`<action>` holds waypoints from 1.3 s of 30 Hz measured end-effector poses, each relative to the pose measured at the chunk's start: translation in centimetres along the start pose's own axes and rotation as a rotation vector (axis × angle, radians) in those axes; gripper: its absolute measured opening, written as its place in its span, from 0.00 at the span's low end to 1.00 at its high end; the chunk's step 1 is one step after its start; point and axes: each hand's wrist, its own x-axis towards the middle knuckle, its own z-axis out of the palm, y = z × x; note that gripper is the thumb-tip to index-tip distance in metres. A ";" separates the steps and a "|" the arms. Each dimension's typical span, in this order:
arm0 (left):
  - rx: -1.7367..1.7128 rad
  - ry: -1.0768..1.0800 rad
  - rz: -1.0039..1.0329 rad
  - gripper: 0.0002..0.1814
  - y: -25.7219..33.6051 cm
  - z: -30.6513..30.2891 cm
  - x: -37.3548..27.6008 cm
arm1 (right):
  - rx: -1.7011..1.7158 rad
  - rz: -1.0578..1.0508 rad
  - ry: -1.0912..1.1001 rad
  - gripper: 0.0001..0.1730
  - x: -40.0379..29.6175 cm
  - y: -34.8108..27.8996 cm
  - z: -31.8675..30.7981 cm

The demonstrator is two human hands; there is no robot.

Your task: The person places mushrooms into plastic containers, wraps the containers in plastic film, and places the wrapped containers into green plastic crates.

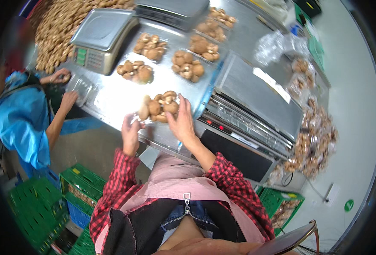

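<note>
A clear tray of brown shiitake mushrooms sits at the front edge of the steel table, between my two hands. My left hand is at its near left corner, with clear plastic between thumb and fingers, slightly blurred. Along the tray's right side lie the fingers of my right hand, its thumb against the front mushrooms. Just beyond are more mushroom trays, the closest ones in two rows. To the right of my right hand stands a tray-wrapping machine with red indicator lights.
At left, a co-worker's hands hold a mushroom and an empty clear tray. Weighing scales and a heap of loose mushrooms lie behind. Bagged mushrooms pile up at right. Green crates stand on the floor.
</note>
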 end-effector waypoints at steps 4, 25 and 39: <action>0.007 -0.089 0.085 0.15 6.3 4.9 -2.8 | -0.104 -0.148 0.110 0.40 -1.8 -4.7 -7.8; 0.773 -0.657 0.394 0.10 3.0 23.4 -1.4 | -0.569 0.071 0.565 0.12 -14.0 11.6 -34.0; 0.422 -0.666 0.538 0.17 2.7 30.9 -0.5 | -0.423 0.051 0.660 0.12 -14.1 11.3 -33.2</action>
